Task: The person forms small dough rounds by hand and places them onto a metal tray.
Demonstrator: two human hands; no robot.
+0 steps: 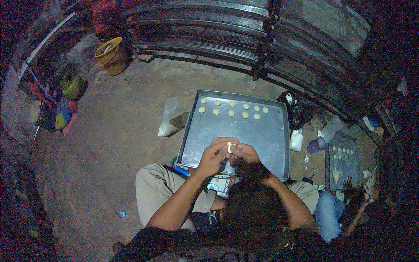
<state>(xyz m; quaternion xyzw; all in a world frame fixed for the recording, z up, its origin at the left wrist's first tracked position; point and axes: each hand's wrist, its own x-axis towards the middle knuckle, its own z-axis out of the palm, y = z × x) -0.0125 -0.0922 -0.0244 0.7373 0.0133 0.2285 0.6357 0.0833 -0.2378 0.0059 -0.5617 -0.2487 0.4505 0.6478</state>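
Observation:
Between the fingertips of both hands is a small pale piece of dough (230, 147), held over the near part of a large metal baking tray (222, 131). My left hand (212, 157) is closed on one side of the dough, and my right hand (245, 158) pinches it from the other. Two rows of flat round dough pieces (231, 104) lie along the tray's far side. Shadow hides part of my right hand's fingers.
A clear bag of white powder (167, 124) lies left of the tray, another white bag (296, 140) right of it. At right, a co-worker's hands (370, 187) are beside a second tray (342, 172) with dough pieces. A yellow bucket (112, 56) and metal racks (205, 32) stand behind.

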